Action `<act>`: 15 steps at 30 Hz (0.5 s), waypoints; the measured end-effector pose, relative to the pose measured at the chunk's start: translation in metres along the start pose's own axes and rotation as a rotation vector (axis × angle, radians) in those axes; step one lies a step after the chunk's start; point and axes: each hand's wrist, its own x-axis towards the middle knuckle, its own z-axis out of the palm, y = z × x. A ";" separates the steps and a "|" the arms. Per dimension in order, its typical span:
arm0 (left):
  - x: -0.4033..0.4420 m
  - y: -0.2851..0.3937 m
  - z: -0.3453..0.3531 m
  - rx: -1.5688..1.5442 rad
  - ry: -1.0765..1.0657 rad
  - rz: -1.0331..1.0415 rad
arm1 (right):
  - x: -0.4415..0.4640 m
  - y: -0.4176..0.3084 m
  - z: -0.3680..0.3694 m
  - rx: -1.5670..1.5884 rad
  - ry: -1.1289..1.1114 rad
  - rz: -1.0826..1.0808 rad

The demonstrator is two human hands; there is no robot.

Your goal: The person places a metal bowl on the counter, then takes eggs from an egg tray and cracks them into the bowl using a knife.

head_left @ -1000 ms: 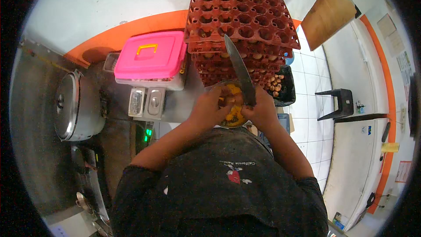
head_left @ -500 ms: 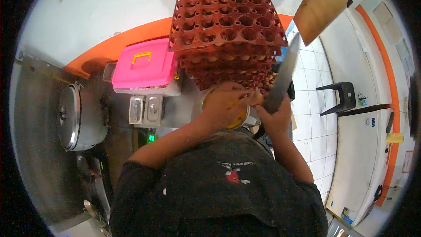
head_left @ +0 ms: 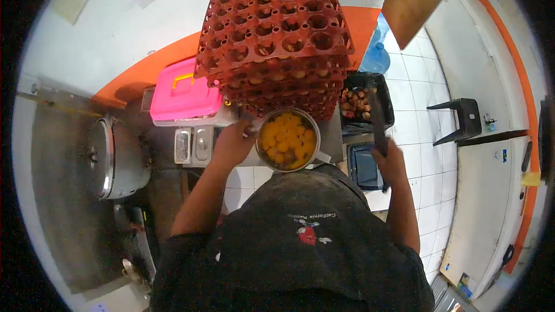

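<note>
My right hand (head_left: pixel 391 162) is closed round the handle of a large knife (head_left: pixel 378 118), its blurred blade pointing up past the bin. A round metal pot (head_left: pixel 316 149) holds many yellow egg yolks in liquid. Just left of its rim is my left hand (head_left: pixel 233 143), fingers curled near the foot of the egg trays; a small pale patch shows at the fingertips, too unclear to name. Behind the pot rises a tall stack of red plastic egg trays (head_left: pixel 272 29), with some eggs visible between the lower layers.
Right of the stack, a black-lined bin (head_left: pixel 386 117) holds brown eggshells. Below it sits a dark tray (head_left: pixel 363 167). On the left are a pink-lidded box (head_left: pixel 191 95), small metal containers (head_left: pixel 202 143) and a large lidded pot (head_left: pixel 118 159). A black stool (head_left: pixel 462 118) stands on the tiles.
My hands have parted from over the pot, where they held a shell-like piece. My left hand went left; my right hand moved right and down with the knife. The yolks are now uncovered.
</note>
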 end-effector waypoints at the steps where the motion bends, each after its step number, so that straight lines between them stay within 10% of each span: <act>1: -0.002 -0.017 0.015 0.020 -0.005 -0.071 | -0.007 0.022 0.002 -0.077 -0.097 0.009; 6: -0.010 -0.028 0.054 0.129 0.087 -0.129 | 0.003 0.106 0.050 -0.455 -0.500 0.051; 15: 0.001 -0.034 0.072 0.243 0.142 -0.156 | 0.076 0.112 0.152 -0.659 -0.403 -0.203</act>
